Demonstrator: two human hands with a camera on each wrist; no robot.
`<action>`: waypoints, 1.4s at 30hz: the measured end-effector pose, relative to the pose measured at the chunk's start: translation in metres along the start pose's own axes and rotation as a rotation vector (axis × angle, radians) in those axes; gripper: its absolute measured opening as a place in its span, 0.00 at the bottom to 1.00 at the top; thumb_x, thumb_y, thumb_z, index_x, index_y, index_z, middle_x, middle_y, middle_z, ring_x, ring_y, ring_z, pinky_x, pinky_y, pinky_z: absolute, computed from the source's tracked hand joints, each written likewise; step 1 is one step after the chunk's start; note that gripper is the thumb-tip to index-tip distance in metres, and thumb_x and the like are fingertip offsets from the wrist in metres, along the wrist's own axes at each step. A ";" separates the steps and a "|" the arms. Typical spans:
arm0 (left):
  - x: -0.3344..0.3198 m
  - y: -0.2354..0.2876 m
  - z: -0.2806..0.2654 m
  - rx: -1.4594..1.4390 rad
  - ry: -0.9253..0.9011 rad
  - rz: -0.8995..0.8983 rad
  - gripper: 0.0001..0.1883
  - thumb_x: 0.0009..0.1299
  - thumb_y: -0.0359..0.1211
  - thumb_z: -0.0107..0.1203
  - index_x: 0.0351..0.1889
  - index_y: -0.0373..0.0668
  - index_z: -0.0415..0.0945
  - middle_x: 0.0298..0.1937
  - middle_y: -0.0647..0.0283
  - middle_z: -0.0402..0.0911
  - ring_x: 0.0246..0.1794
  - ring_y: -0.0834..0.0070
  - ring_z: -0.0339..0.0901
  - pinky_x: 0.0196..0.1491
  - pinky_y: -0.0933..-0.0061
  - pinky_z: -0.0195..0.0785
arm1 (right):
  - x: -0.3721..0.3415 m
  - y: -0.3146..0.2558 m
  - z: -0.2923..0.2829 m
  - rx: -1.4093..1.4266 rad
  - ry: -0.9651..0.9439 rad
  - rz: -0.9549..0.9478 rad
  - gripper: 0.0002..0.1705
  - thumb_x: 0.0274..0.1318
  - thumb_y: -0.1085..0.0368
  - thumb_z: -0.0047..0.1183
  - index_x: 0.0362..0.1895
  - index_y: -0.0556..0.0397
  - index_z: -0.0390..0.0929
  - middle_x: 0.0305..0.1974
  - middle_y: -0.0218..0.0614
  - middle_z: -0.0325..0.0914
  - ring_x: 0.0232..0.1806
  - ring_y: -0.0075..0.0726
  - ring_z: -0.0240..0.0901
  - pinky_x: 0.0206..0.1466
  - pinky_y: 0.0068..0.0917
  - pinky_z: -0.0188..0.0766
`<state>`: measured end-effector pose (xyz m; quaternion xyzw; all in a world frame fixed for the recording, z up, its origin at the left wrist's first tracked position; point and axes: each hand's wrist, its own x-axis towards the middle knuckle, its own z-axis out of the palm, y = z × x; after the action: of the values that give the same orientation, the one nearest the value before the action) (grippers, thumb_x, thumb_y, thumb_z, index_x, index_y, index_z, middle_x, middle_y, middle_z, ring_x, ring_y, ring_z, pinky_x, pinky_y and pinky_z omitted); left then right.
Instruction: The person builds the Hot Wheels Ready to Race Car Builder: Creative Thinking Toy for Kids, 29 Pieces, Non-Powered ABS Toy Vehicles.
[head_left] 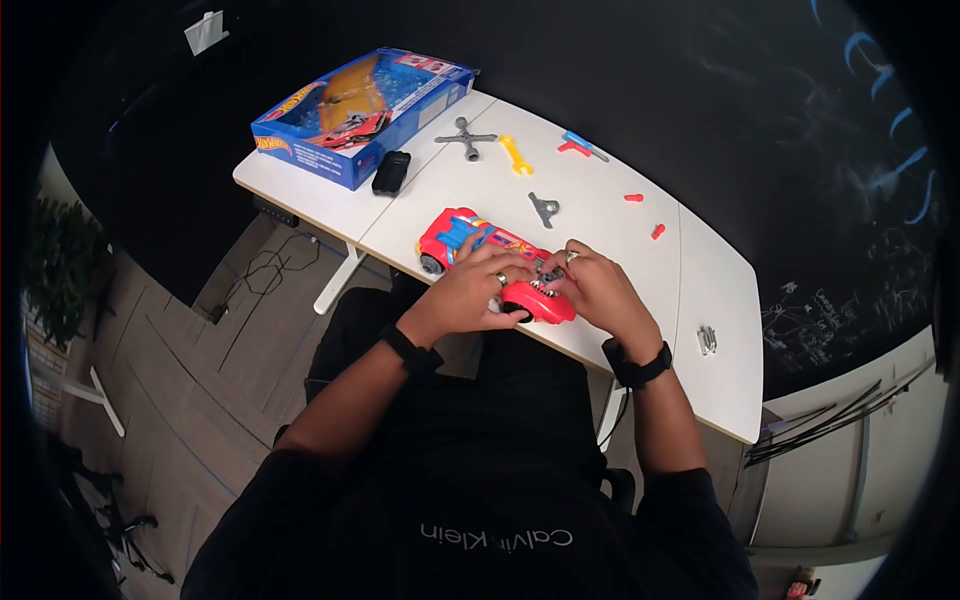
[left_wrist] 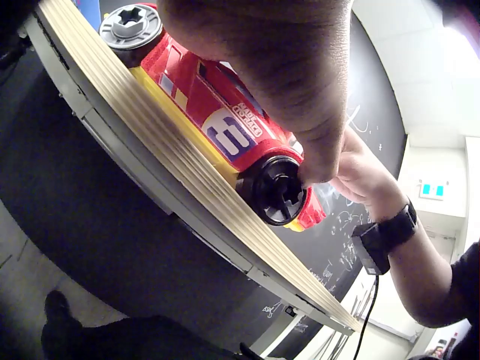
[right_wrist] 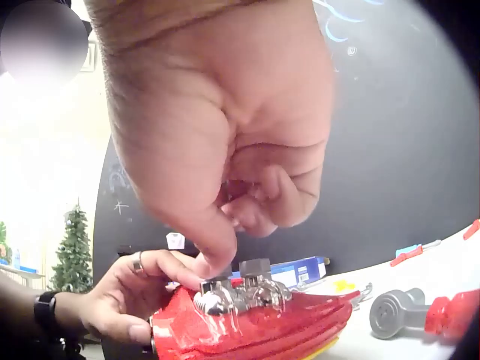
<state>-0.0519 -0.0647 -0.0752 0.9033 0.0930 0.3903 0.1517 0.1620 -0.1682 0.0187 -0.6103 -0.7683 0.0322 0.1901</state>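
Note:
A red toy car [head_left: 500,240] with a blue and yellow body lies along the table's near edge. My left hand [head_left: 478,288] holds it by its front end, and the thumb lies at the black front wheel [left_wrist: 276,190]. Chrome engine pieces [right_wrist: 251,294] with dark tops stand on the red hood. Over them, my right hand [head_left: 600,292] pinches one with thumb and finger, its other fingers curled in the right wrist view. The fingertips of both hands are close together there. The car's grey rear wheel [left_wrist: 132,25] shows in the left wrist view.
Beyond the car lie a grey cross wrench [head_left: 465,139], a yellow wrench [head_left: 516,156], a grey toy part [head_left: 544,209] and a blue and red toy tool [head_left: 580,144]. Small red pieces [head_left: 634,198] and a silver piece [head_left: 707,340] lie rightward. A blue box [head_left: 360,110] stands far left near a black case [head_left: 391,174].

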 end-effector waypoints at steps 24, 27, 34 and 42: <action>-0.002 -0.003 0.003 -0.013 0.007 -0.001 0.28 0.59 0.48 0.76 0.55 0.47 0.85 0.63 0.69 0.82 0.65 0.65 0.75 0.81 0.41 0.45 | -0.002 -0.011 0.008 -0.111 0.014 0.114 0.17 0.60 0.54 0.69 0.44 0.53 0.84 0.37 0.40 0.78 0.36 0.53 0.83 0.39 0.45 0.79; -0.002 -0.004 0.001 -0.013 -0.026 -0.007 0.28 0.60 0.47 0.76 0.56 0.47 0.85 0.63 0.68 0.82 0.65 0.65 0.75 0.82 0.41 0.44 | -0.005 -0.015 0.009 -0.115 0.055 0.132 0.16 0.61 0.54 0.68 0.44 0.53 0.84 0.37 0.40 0.78 0.36 0.52 0.83 0.38 0.44 0.79; -0.002 -0.003 0.004 -0.021 -0.003 -0.016 0.29 0.59 0.47 0.76 0.57 0.47 0.85 0.63 0.68 0.82 0.65 0.64 0.75 0.82 0.40 0.43 | -0.012 -0.001 0.008 0.052 0.075 0.026 0.10 0.63 0.67 0.62 0.48 0.49 0.87 0.41 0.39 0.77 0.40 0.50 0.83 0.42 0.44 0.80; 0.000 -0.001 0.003 -0.021 0.001 -0.017 0.29 0.59 0.47 0.76 0.58 0.47 0.85 0.64 0.66 0.82 0.67 0.63 0.75 0.83 0.42 0.42 | -0.014 -0.011 0.019 -0.156 0.120 0.075 0.07 0.58 0.70 0.62 0.40 0.50 0.90 0.42 0.35 0.78 0.42 0.47 0.83 0.43 0.41 0.83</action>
<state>-0.0499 -0.0639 -0.0777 0.9007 0.0966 0.3904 0.1643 0.1482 -0.1804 0.0010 -0.6525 -0.7322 -0.0574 0.1864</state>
